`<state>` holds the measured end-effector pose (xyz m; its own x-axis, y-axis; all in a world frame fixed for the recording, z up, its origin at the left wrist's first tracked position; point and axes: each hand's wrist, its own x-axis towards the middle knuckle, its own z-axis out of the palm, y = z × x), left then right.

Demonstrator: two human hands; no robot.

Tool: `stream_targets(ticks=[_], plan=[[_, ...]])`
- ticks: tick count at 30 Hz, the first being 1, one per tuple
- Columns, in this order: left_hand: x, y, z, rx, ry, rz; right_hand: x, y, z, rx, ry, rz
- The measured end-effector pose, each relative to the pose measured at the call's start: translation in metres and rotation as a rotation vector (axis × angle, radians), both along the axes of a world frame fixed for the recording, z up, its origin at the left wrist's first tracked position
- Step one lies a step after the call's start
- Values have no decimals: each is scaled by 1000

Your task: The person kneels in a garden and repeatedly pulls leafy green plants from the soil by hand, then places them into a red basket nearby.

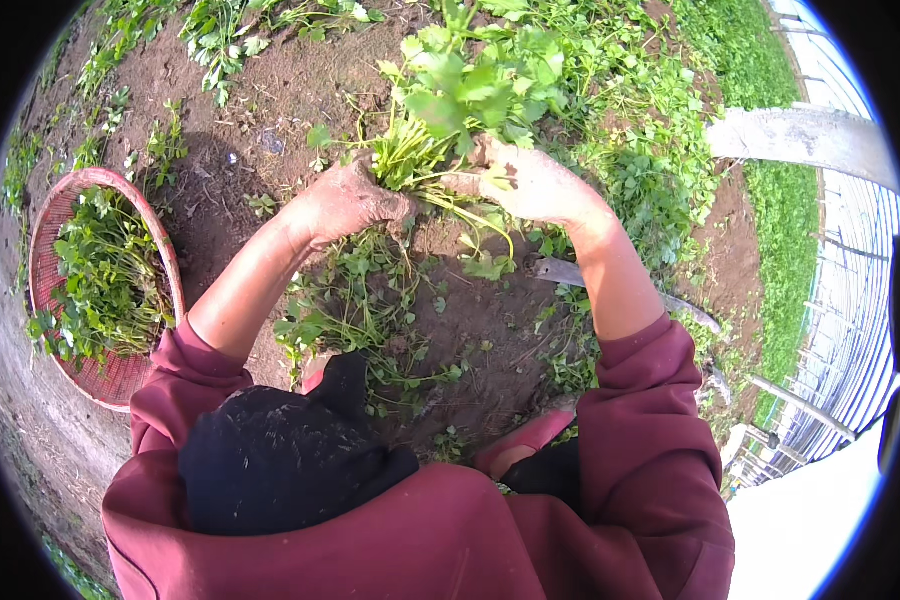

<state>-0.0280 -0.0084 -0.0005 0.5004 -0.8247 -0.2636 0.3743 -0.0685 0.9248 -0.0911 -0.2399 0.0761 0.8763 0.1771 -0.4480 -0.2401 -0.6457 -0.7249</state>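
Note:
Both soil-covered hands are at a bunch of leafy green stalks (412, 150), likely celery or a similar herb, in front of me. My left hand (356, 196) is closed around the lower stalks from the left. On the other side my right hand (521, 180) has its fingers at the bunch, partly hidden by leaves; whether they grip it is unclear. A few thin stems (487, 221) hang down between the hands, one bent. Loose stalks and leaves (364, 300) lie on the soil below. A flat metal blade or strip (559, 271) shows beside my right forearm.
At the left a red woven basket (171, 262) holds a heap of the same greens (109, 277). Dense leafy plants (630, 142) grow at the upper right. A pale post or board (802, 142) juts in at the right, near a ribbed greenhouse wall (847, 285).

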Motion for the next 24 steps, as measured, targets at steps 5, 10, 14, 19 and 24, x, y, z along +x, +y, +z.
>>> stream_targets(ticks=[5,10,14,19,24], plan=[[7,14,8,23,309,127,0,-41,1,54,-154,-440],[13,19,22,-38,563,255,-31,-76,-4,112,-43,-817],[24,43,-5,-103,784,293,-53,-91,-25,-70,-74,-780],[8,35,6,103,763,383,-40,-63,-46,-141,-131,-641],[11,45,-6,57,727,348,25,6,-38,-262,-188,-417]])
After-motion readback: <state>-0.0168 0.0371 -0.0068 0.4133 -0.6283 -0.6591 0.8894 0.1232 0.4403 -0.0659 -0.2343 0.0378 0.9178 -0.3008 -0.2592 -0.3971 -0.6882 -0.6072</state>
